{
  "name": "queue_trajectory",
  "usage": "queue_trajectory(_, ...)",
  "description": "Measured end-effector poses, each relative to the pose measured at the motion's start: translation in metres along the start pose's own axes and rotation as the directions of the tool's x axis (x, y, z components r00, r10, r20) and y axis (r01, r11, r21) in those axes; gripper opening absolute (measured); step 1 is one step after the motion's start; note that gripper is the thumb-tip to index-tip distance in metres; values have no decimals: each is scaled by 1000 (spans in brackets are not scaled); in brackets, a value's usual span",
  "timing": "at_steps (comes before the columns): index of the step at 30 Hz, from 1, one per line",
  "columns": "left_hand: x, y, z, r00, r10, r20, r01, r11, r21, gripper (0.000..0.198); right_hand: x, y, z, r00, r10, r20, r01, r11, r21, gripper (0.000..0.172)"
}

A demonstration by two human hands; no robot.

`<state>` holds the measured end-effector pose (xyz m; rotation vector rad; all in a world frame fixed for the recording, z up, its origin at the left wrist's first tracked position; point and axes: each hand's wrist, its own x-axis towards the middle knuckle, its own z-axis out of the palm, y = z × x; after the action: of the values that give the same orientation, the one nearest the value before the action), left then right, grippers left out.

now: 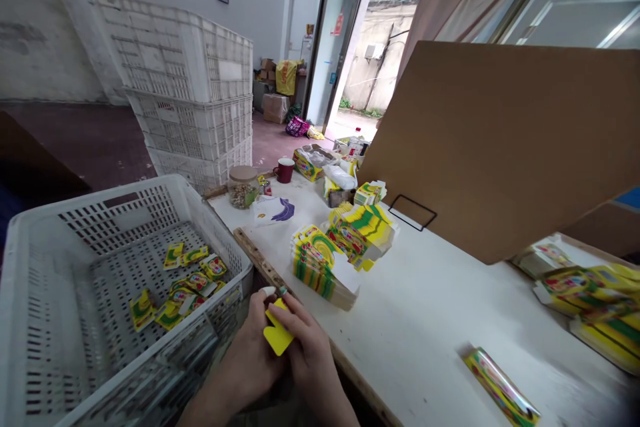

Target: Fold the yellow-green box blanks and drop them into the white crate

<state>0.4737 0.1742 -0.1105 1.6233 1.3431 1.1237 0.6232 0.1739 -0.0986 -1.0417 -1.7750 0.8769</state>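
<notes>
Card (pixel 278 335) pinched between both hands, just off the tabletop's (pixel 430 307) near edge.
Clamped from the left by the left hand (pixel 253 355), thumb up at its top corner; closed on from the right by the right hand (pixel 311 347), fingers curled over the upper edge. Hung between the crate (pixel 30 267) and the tabletop. Lay scattered in the crate: yellow packets (pixel 193 278). Stood near the tabletop's left edge: a stack (pixel 320 268) of flat cartons.

White table (pixel 425 307) carries fanned stacks of flat yellow-green cartons (pixel 320 263) near its front edge, a glass jar (pixel 243 187), red mug (pixel 285 170) and printed paper (pixel 273 208) at the far end, a wrapped packet (pixel 501 387) nearer, more cartons (pixel 595 300) at right.
</notes>
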Motion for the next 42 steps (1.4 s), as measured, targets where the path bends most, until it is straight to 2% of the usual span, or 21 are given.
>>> queue_trajectory(2, 1, 1, -4, 1000, -12, -2, 12, 990, 138, 62, 1, 6, -3, 995, 29, -93, -32, 999, -36, 46)
queue_trajectory(3, 2, 3, -8, 1000, -17, 22, 13, 983, 184, 56, 2, 9, -6, 995, 29, -100, -35, 998, -58, 46)
queue_trajectory(6, 6, 11, -24, 994, -57, 94, 38, 980, 194, 46, 4, 9, -19, 1000, 3, 20, -1, 993, -118, 48)
queue_trajectory(9, 10, 17, -37, 990, -98, 98, 77, 978, 193, 53, 7, 2, -36, 988, 13, 156, 7, 992, -125, 35)
queue_trajectory(12, 11, 19, -42, 989, -88, 120, 63, 978, 197, 58, 11, -8, -46, 968, 58, 246, -36, 995, -91, 30)
queue_trajectory(15, 11, 18, -37, 992, -9, 122, -22, 968, 250, 53, 12, -10, -40, 977, 134, 168, -124, 990, -68, 25)
queue_trajectory(17, 11, 15, -35, 993, 19, 113, -50, 958, 283, 52, 12, -8, -32, 986, 141, 90, -140, 990, -19, 37)
queue_trajectory(19, 14, 9, -39, 999, 29, 30, -36, 955, 293, 52, 15, -2, -29, 991, 130, 21, -131, 991, 25, 57)
queue_trajectory(20, 15, 6, -43, 996, 51, -72, -25, 948, 318, 54, 19, 1, -31, 991, 129, -41, -129, 992, 8, 61)
queue_trajectory(21, 18, 3, -49, 974, 89, -206, -8, 931, 364, 58, 25, 4, -35, 984, 127, -127, -133, 990, -43, 57)
queue_trajectory(23, 22, -4, -60, 872, 185, -452, 59, 878, 474, 73, 40, 11, -48, 936, 103, -336, -193, 949, -248, 39)
queue_trajectory(24, 24, -7, -64, 830, 215, -515, 96, 854, 512, 79, 48, 16, -54, 905, 90, -415, -253, 899, -357, 35)
queue_trajectory(25, 26, -9, -66, 813, 219, -540, 122, 842, 525, 83, 56, 20, -60, 881, 91, -464, -320, 836, -445, 33)
queue_trajectory(26, 26, -12, -66, 820, 199, -537, 132, 846, 516, 84, 64, 24, -65, 870, 104, -482, -371, 782, -501, 31)
queue_trajectory(28, 24, -16, -60, 866, 133, -481, 113, 886, 450, 79, 76, 32, -70, 866, 136, -482, -419, 722, -550, 23)
queue_trajectory(31, 17, -22, -42, 942, -2, -336, 91, 964, 248, 69, 83, 39, -72, 875, 135, -464, -402, 737, -544, 15)
queue_trajectory(33, 12, -25, -30, 968, -103, -229, 117, 992, 49, 64, 81, 39, -72, 879, 129, -460, -388, 755, -528, 14)
queue_trajectory(35, 9, -27, -19, 976, -170, -135, 147, 976, -161, 67, 76, 32, -69, 880, 133, -455, -378, 778, -502, 12)
queue_trajectory(38, 8, -22, -6, 985, -155, -80, 93, 855, -510, 83, 59, 12, -52, 912, 196, -359, -327, 878, -350, 18)
queue_trajectory(40, 10, -11, 2, 983, -153, -105, 31, 692, -722, 80, 45, -2, -29, 950, 259, -174, -284, 949, -140, 23)
queue_trajectory(42, 16, 6, 6, 965, -230, -124, 15, 521, -853, 65, 30, -13, -3, 957, 287, 37, -290, 949, 122, 26)
